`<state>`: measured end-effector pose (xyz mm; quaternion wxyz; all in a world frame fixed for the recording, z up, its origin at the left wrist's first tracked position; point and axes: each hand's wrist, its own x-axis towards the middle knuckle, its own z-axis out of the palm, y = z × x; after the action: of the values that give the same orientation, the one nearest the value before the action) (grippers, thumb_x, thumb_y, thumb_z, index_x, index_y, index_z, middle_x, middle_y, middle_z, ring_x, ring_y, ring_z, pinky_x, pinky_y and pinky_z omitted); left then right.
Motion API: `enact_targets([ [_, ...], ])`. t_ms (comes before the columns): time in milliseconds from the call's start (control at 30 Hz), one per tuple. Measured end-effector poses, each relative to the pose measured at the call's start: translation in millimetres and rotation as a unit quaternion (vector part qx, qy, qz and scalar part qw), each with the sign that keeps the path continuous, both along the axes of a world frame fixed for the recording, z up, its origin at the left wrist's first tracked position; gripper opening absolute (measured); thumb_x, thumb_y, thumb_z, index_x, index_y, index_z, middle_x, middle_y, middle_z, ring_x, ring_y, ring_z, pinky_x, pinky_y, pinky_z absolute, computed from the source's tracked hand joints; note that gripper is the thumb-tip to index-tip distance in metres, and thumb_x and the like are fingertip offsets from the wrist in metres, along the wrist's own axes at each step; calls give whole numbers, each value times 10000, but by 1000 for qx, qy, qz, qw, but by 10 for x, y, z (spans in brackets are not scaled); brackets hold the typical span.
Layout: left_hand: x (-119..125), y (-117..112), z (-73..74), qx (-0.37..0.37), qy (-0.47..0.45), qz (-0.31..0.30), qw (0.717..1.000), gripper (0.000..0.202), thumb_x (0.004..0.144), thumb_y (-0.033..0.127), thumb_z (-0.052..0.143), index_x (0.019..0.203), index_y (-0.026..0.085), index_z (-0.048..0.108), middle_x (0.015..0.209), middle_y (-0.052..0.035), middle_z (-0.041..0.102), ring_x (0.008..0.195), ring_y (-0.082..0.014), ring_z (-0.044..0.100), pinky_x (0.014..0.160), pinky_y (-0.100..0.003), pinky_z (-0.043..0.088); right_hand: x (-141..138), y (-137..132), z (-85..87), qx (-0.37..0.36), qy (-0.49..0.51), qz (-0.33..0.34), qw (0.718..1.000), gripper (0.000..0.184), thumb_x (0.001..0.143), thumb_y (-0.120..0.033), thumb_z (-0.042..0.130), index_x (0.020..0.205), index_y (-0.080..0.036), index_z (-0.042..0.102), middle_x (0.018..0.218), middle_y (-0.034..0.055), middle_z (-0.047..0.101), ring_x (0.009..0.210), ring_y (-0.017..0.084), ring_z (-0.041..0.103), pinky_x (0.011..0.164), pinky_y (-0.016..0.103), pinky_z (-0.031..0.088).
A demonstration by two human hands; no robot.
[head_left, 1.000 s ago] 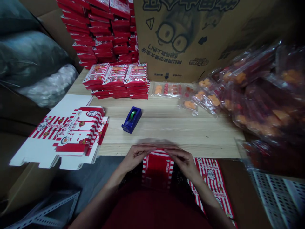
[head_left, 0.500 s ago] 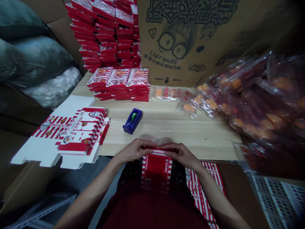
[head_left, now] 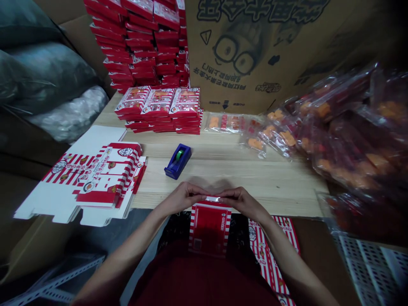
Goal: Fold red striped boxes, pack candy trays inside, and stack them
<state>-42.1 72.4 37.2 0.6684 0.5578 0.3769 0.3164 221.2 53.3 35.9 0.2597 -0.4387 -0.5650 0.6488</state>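
Observation:
Close to my body, at the table's front edge, is a red box with red-and-white striped sides. My left hand grips its upper left corner, fingers closed with the thumb on the near side. Opposite it, my right hand pinches the upper right corner in the same way. A whitish strip of the box's top edge shows between my thumbs. What my fingertips do behind that edge is hidden. Beyond my left hand stands a blue tape dispenser with a green roll.
Flat printed cartons lie stacked at the left. Filled red boxes sit behind, with a taller pile at the back. A big cardboard carton stands upright behind the table. Clear bags of orange and red pieces heap at the right.
Both hands stay on the box's top edge. My right thumb and fingers have drawn closer together there, and the top edge now looks more closed. The view has shifted slightly.

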Motion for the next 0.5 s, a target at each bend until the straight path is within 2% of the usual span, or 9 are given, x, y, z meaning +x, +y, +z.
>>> enact_targets([
  [100, -28, -68, -4, 39, 68, -48, 996, 230, 893, 301, 711, 1088, 247, 822, 979, -43, 831, 860, -236, 744, 774, -320, 562, -34, -82, 45, 3, 6, 0, 1000, 288, 925, -434, 687, 1171, -314, 777, 1125, 19, 814, 1029, 230, 747, 1018, 466, 546],
  [267, -66, -227, 138, 79, 93, -45, 991, 296, 987, 277, 590, 1219, 266, 772, 1175, -71, 794, 1061, -276, 735, 960, -383, 530, -32, -240, 174, 58, 5, 2, 998, 291, 986, -426, 610, 1240, -360, 735, 1242, 17, 775, 1238, 254, 674, 1180, 555, 407],
  [400, -98, -357, 296, 142, 80, -80, 983, 389, 994, 210, 567, 1344, 333, 686, 1356, -43, 712, 1333, -275, 605, 1170, -435, 398, 6, -369, 213, 84, -12, -6, 996, 315, 946, -393, 687, 1257, -367, 726, 1305, 21, 745, 1325, 276, 621, 1203, 567, 379],
  [500, -121, -438, 296, 176, 99, -86, 976, 452, 986, 208, 593, 1409, 365, 624, 1468, -33, 630, 1449, -268, 487, 1231, -476, 315, 4, -457, 193, 101, -33, -19, 994, 333, 951, -401, 682, 1278, -353, 718, 1337, 34, 727, 1366, 291, 586, 1213, 583, 357],
])
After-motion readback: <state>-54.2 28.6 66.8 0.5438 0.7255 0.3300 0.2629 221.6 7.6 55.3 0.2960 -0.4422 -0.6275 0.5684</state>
